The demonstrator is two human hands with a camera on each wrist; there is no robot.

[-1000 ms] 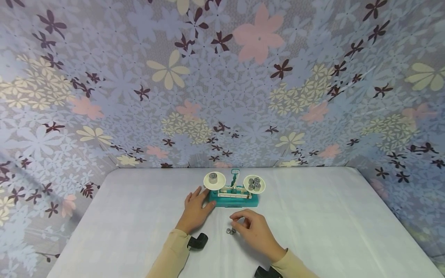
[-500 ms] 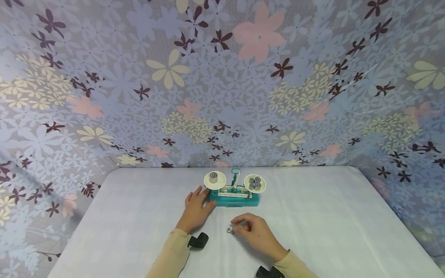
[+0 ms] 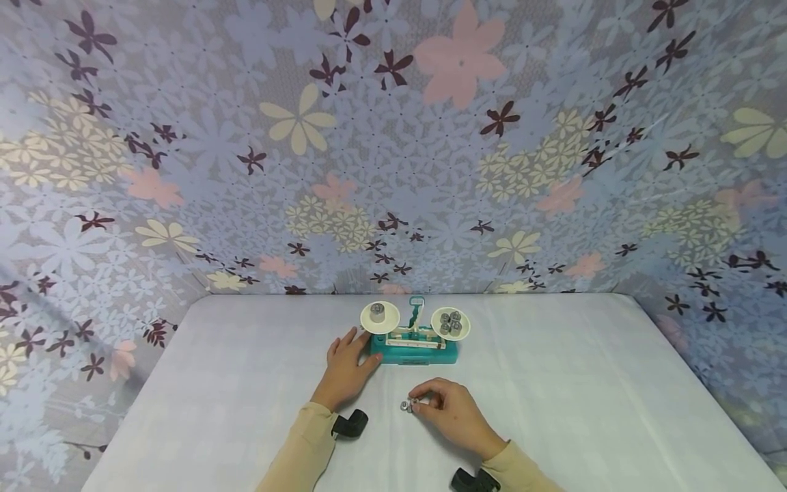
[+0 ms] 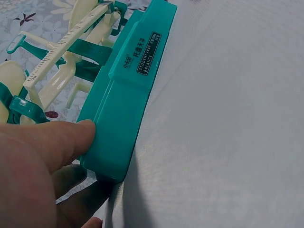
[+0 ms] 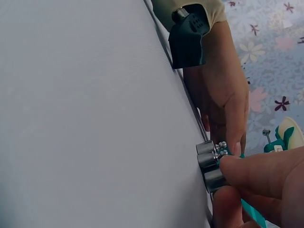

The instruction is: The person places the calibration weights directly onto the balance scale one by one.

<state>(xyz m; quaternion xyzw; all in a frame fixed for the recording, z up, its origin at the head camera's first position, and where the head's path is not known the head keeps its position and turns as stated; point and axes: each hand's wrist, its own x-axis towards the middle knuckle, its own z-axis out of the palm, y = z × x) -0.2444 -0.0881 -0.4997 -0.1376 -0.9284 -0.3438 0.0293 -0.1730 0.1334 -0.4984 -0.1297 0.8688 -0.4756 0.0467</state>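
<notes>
A teal tray balance (image 3: pixel 421 357), labelled "Student Tray Balance", stands near the table's back edge. My left hand (image 3: pixel 346 376) holds the left end of its base, thumb (image 4: pixel 71 137) on the base and fingers round the end. One larger metal weight (image 3: pixel 378 313) sits on the left pan (image 3: pixel 368 326); several smaller weights (image 3: pixel 456 326) are grouped on the right pan (image 3: pixel 464 331). In front of the balance, my right hand (image 3: pixel 453 415) pinches a small metal weight (image 5: pixel 214 181) between thumb and fingers. Two similar weights (image 5: pixel 205 156) stand right beside it on the cloth.
A white cloth (image 3: pixel 584 396) covers the table. Flower-patterned fabric (image 3: pixel 393 171) rises behind it and on both sides. Black wrist cameras (image 3: pixel 350 424) are strapped to both forearms, over beige sleeves (image 3: pixel 301 444).
My right hand has come down slightly to the small weights, and its thumb and fingers have closed on one. The left hand stays on the balance base.
</notes>
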